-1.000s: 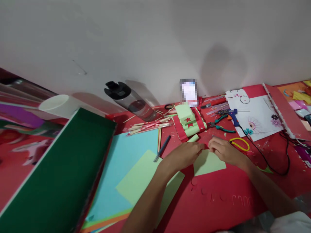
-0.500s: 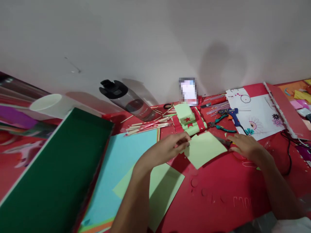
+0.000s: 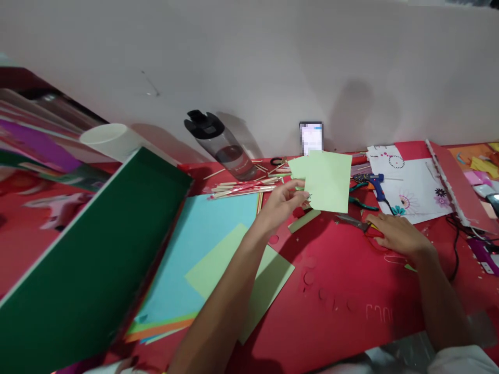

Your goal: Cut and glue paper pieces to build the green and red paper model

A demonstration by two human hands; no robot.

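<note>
My left hand [image 3: 281,204] pinches the left edge of a pale green paper sheet [image 3: 328,182] and holds it raised and nearly upright. Behind it, the sheet hides most of a small green and red paper model that showed earlier. My right hand [image 3: 398,232] lies low over the red table with its fingers on the handles of the scissors [image 3: 353,222]. Their blades point left, below and apart from the sheet. A narrow green paper strip [image 3: 304,221] rests on the table under the raised sheet.
A blue glue gun [image 3: 376,184] and teal-handled pliers [image 3: 362,203] lie behind my right hand. A water bottle [image 3: 222,148] stands near the wall beside wooden sticks [image 3: 244,188]. Blue paper [image 3: 202,234] and a large dark green panel [image 3: 101,254] are at left. A phone [image 3: 312,136] leans at the wall.
My left hand has lifted the green sheet up and turned it more upright, away from the scissors. My right hand stays low with the scissors, whose blades now show. The view has shifted slightly left.
</note>
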